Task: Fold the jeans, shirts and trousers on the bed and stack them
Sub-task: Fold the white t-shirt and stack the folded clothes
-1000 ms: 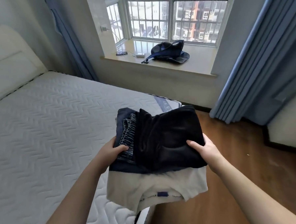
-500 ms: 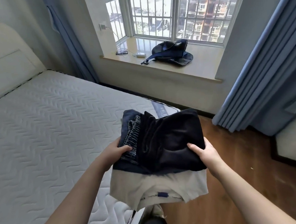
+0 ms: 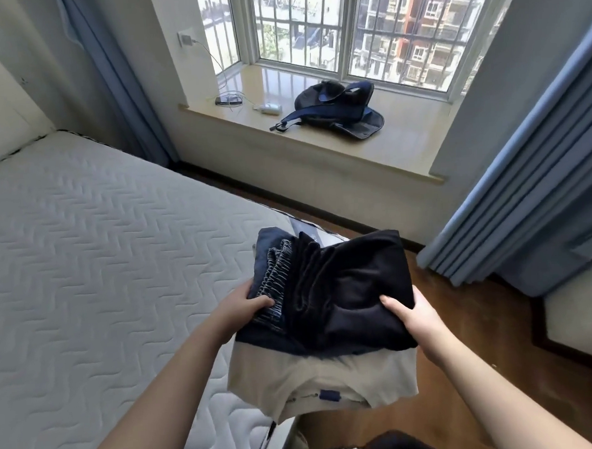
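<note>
I hold a stack of folded clothes in the air over the bed's corner. A black folded garment point(image 3: 356, 289) lies on top, blue jeans point(image 3: 273, 277) show at its left, and a cream shirt point(image 3: 316, 377) with a small blue tag hangs at the bottom. My left hand point(image 3: 240, 308) grips the stack's left side, thumb on the jeans. My right hand point(image 3: 416, 316) grips the right side, thumb on the black garment. The fingers under the stack are hidden.
The white quilted mattress point(image 3: 94, 269) fills the left, with a cream headboard point(image 3: 0, 112) behind. A window sill point(image 3: 317, 137) ahead carries a dark blue bag point(image 3: 340, 108) and a charger with cables point(image 3: 268, 108). Blue curtains point(image 3: 532, 184) hang right, over wooden floor point(image 3: 499, 333).
The stack stays gripped in both hands. The view has shifted towards the window, so the sill and bag look nearer and the stack sits further past the bed's corner.
</note>
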The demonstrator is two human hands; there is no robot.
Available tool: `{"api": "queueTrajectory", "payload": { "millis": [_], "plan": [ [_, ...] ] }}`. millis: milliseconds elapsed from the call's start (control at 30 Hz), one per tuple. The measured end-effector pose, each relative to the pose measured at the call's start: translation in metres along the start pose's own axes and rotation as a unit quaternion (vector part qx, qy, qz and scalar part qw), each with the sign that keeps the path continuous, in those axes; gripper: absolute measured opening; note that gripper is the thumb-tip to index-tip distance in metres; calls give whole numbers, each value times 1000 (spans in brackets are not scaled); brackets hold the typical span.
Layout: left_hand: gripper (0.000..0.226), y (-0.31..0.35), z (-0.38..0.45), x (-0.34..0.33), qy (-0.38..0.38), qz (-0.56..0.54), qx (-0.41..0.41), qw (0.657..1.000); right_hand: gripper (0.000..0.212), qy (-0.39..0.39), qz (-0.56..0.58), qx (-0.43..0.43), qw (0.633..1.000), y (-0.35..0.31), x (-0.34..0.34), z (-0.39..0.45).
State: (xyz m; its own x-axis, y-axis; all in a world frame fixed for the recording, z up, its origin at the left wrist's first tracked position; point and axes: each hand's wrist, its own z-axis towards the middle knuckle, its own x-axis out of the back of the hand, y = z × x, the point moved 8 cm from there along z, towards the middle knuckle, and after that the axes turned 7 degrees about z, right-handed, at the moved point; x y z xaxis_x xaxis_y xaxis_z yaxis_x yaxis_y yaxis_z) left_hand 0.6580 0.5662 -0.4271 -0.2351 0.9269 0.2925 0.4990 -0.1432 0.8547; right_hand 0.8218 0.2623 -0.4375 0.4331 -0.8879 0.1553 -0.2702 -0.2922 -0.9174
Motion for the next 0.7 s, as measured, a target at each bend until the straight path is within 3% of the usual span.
{"api": "queueTrajectory", "payload": {
  "millis": [167, 500, 700],
  "plan": [
    [45, 10, 46, -8, 4, -9, 29, 1000, 43, -11, -2, -8, 1000, -6, 11, 53],
    [35, 41, 141, -45, 82, -64, 90, 991, 39, -114, -44, 9, 992, -36, 39, 213],
    [34, 42, 158, -73, 131, -122, 146, 973, 31, -193, -107, -15, 975, -57, 47, 289]
  ]
}}
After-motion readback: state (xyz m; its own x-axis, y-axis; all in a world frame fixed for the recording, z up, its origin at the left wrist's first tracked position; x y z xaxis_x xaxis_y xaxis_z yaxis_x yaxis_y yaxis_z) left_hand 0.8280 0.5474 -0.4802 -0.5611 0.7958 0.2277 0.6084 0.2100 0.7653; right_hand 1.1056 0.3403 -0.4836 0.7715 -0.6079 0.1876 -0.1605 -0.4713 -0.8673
